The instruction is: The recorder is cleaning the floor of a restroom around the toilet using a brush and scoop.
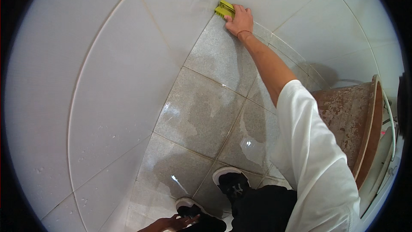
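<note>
My right hand grips a yellow-green plastic scrub brush, its bristles down in the corner where two tiled walls meet the floor. A thin cord circles that wrist. Down at the bottom edge, my left hand rests near my left shoe with its fingers spread and nothing seen in it. Grey floor tiles between my feet and the corner are patchy with water.
On the right stands a large brown tub with a worn, stained side. White wall tiles rise on the left, with water drops low on them. A pale green hose or cord hangs beyond the tub's rim.
</note>
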### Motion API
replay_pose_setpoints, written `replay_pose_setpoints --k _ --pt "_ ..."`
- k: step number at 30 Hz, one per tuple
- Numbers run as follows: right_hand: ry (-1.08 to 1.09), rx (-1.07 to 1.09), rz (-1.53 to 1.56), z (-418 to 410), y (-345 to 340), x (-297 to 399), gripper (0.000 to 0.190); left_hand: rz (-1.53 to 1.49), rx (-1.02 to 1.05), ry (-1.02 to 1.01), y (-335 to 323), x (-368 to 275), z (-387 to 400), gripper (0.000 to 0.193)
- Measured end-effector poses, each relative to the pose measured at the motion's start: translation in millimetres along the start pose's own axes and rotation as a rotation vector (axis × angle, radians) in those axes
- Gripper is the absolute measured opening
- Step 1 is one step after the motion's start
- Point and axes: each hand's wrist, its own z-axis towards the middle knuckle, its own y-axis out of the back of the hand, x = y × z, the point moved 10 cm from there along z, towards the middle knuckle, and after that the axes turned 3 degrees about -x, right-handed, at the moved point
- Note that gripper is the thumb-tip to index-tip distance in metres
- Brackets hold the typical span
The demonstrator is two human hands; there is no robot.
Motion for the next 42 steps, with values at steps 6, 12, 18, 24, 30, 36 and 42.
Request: replay_pose_setpoints --k 6,12,18,24,30,36,42 --pt "-0.02 0.004 0.054 -37.3 22.4 -11.4 0.051 -0.256 0.124 0.086 -9.2 11.6 4.3 0.084" --pt "-0.083 0.048 -0.032 2.9 1.2 -6.6 0.051 -0.392 0.196 0.141 9.9 3.8 -5.7 0.089" --pt "-0.049 0.111 -0.065 -16.4 13.9 -46.4 0.055 -0.568 0.184 0.143 0.9 9.8 1.9 0.101" --pt "-0.199 0.064 -0.192 -94.8 92.0 -147.8 0.059 -0.711 0.143 0.124 9.0 12.0 -1.1 0.109" --pt "-0.261 0.032 -0.19 -85.0 79.4 -132.7 0.057 -0.693 0.117 0.166 24.3 4.6 -8.6 0.107" --pt "-0.162 0.156 -0.113 -10.6 1.6 -2.2 0.056 -0.744 0.084 0.137 17.5 7.5 -4.3 0.103" --pt "-0.036 0.191 -0.119 -46.6 20.7 -38.4 0.061 -0.689 0.15 0.078 10.9 14.7 3.4 0.109"
